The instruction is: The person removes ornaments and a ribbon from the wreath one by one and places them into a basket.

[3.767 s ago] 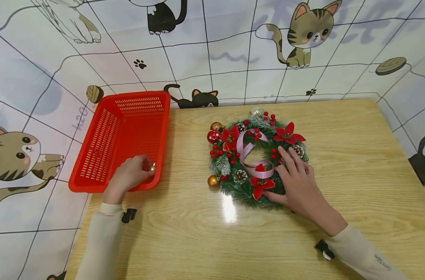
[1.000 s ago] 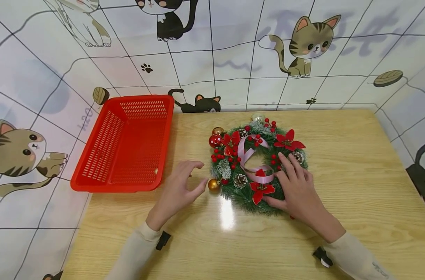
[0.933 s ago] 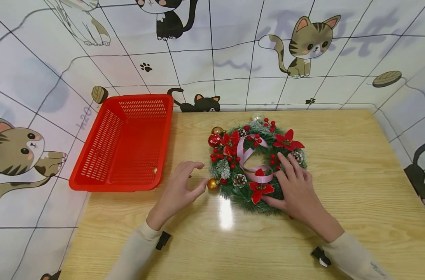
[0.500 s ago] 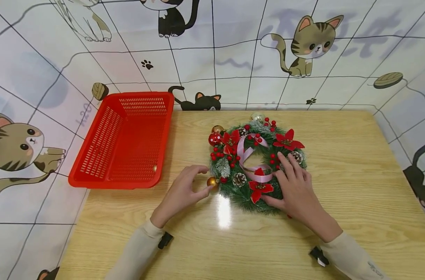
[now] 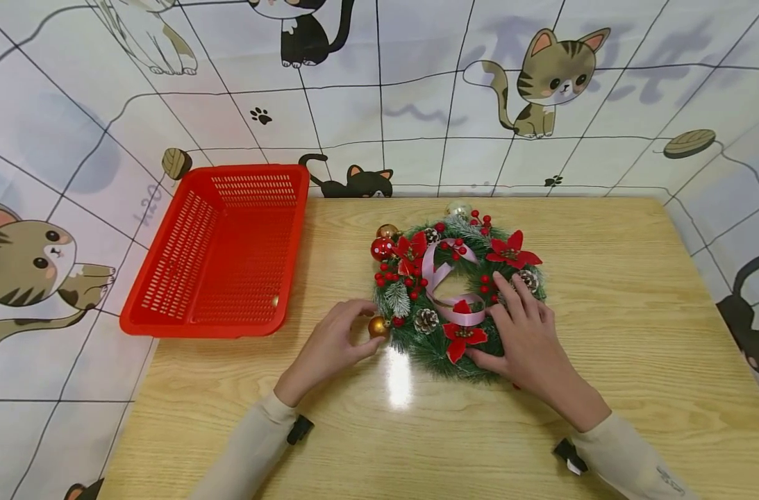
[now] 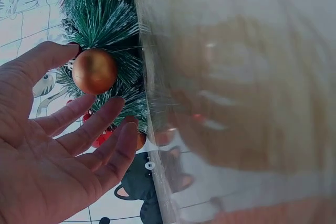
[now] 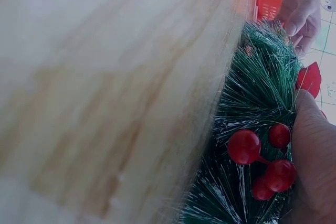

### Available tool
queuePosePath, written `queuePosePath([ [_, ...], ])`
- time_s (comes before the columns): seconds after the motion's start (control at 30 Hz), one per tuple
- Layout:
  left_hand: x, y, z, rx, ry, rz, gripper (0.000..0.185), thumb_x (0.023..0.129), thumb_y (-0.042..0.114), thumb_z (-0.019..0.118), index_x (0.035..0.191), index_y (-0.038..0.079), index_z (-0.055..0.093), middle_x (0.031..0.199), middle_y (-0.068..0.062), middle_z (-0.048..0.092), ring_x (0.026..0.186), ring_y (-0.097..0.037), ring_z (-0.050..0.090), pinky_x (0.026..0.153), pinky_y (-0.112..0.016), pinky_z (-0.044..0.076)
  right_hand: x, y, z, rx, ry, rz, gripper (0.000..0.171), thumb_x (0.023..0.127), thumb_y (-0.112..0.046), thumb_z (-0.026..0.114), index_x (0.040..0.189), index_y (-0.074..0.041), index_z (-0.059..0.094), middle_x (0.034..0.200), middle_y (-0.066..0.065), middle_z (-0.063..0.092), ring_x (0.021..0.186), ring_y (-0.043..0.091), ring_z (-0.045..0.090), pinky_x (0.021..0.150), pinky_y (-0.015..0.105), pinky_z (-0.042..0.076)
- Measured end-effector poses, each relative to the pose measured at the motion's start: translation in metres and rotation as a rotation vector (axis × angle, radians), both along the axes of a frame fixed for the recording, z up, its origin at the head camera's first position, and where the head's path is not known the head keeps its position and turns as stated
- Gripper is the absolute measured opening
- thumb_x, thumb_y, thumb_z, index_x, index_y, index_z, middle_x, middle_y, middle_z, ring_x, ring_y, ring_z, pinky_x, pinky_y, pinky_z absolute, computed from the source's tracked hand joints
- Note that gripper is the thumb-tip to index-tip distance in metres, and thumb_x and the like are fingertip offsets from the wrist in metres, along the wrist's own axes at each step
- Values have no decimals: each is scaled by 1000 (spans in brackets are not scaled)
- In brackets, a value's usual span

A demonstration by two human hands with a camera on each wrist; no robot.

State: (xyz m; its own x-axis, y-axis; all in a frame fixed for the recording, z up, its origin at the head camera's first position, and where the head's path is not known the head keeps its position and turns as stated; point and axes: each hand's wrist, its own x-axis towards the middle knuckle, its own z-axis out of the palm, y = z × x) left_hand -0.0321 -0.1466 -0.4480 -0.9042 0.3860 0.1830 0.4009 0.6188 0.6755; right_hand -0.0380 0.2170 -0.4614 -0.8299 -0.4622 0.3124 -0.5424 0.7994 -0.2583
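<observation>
A green Christmas wreath (image 5: 429, 351), with red poinsettias, pinecones, berries and a pink ribbon, lies on the table. My left hand (image 5: 329, 347) is at its left edge. There the thumb and index finger curve round a gold bauble (image 5: 378, 326), fingertips right at its surface. In the left wrist view the same bauble (image 6: 94, 71) sits between thumb and index, the other fingers spread below. My right hand (image 5: 529, 347) rests on the wreath's right front, fingers spread. Its thumb lies by the front poinsettia (image 5: 463, 339); red berries (image 7: 244, 147) show near the thumb in the right wrist view.
A red plastic basket (image 5: 229, 323) stands at the left, a small gold ball (image 5: 276, 301) inside by its right wall. A red dotted bauble (image 5: 382, 248), a bronze bauble (image 5: 387, 232) and a pale bauble (image 5: 458, 210) line the wreath's outer edge. A cat-patterned backdrop stands behind the table.
My left hand has left the small gold ball in the basket and come right to the wreath. Its thumb and fingers have closed in round the gold bauble. The right hand stays put.
</observation>
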Motion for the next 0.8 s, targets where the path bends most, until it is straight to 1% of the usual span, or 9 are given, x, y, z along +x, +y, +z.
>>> queuePosePath([
  [0.23,0,1,-1,4,-33,5,52,90,19,92,133,3,68,127,-10,73,120,-29,64,106,-49,52,0,-1,-1,3,-9,0,92,97,-89,31,111,-4,60,176,20,24,160,49,19,96,78,37],
  [0.5,-2,2,-3,12,-40,-9,48,90,17,92,130,2,70,126,-10,73,120,-31,65,107,-50,51,0,-1,1,-4,-8,3,92,98,-89,31,111,-3,60,176,20,24,160,49,19,97,78,36],
  [0.63,-2,1,-2,16,-54,-10,47,90,17,91,129,2,70,126,-10,73,120,-31,66,108,-50,51,0,0,1,-1,-8,7,91,98,-89,31,111,-3,60,176,20,24,160,50,18,97,78,36],
  [0.7,-3,1,-3,17,-70,-10,46,90,17,91,129,2,70,125,-9,73,120,-29,67,108,-50,51,0,0,1,5,-12,9,88,98,-87,38,111,-3,60,176,20,24,160,50,18,97,78,37],
  [0.8,-3,1,-4,16,-83,-7,45,90,17,91,127,4,71,122,-6,74,116,-27,68,105,-48,52,0,1,2,22,-25,11,73,94,-74,61,111,-3,61,177,20,23,160,50,18,98,78,37],
])
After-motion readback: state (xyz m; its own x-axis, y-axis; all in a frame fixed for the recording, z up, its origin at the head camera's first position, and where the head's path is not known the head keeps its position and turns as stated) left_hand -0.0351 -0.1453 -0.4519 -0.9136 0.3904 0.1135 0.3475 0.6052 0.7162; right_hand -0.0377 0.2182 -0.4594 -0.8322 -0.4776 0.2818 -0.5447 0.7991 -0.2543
